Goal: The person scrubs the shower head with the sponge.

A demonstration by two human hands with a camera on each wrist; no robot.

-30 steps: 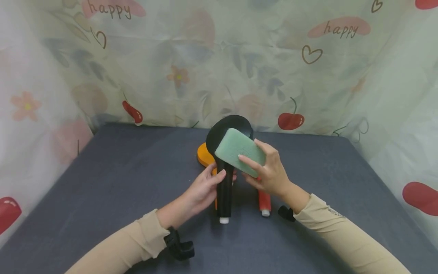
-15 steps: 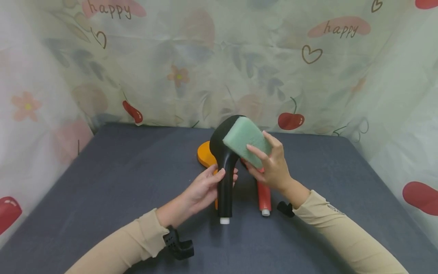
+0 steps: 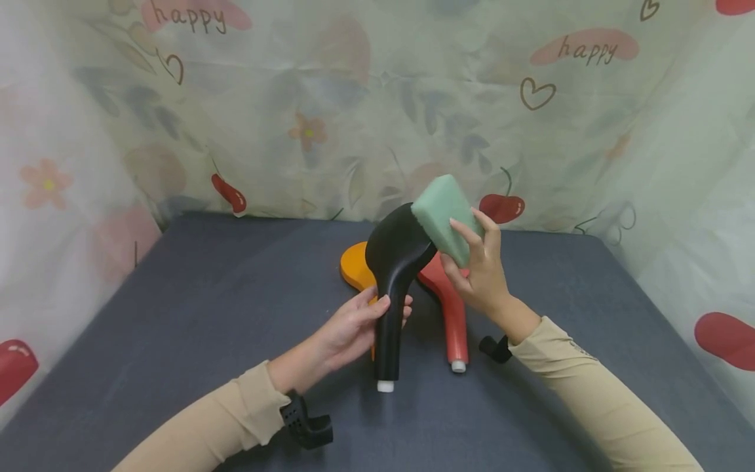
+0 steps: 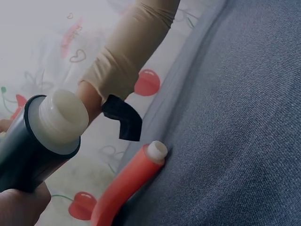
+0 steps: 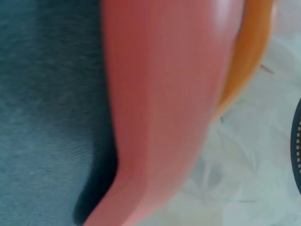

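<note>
My left hand point(image 3: 348, 331) grips the handle of a black handheld shower head point(image 3: 396, 252), held upright with its rounded back showing in the head view. Its handle ends in a white threaded fitting point(image 4: 63, 115), seen close in the left wrist view. A pale green sponge point(image 3: 445, 216) is pinched between the fingers and thumb of my right hand point(image 3: 485, 272). One edge of the sponge overlaps the upper right rim of the black head. Behind lies a red shower head point(image 3: 454, 318), large in the right wrist view, and an orange shower head point(image 3: 355, 265), partly hidden by the black one.
A dark grey cloth point(image 3: 236, 275) covers the table. Patterned curtains point(image 3: 377, 118) rise at the back and both sides. Black wrist mounts point(image 3: 309, 425) hang below both sleeves.
My right hand has moved up and to the right with the sponge, across the black shower head to its rim. The black head has turned, showing more of its rounded back.
</note>
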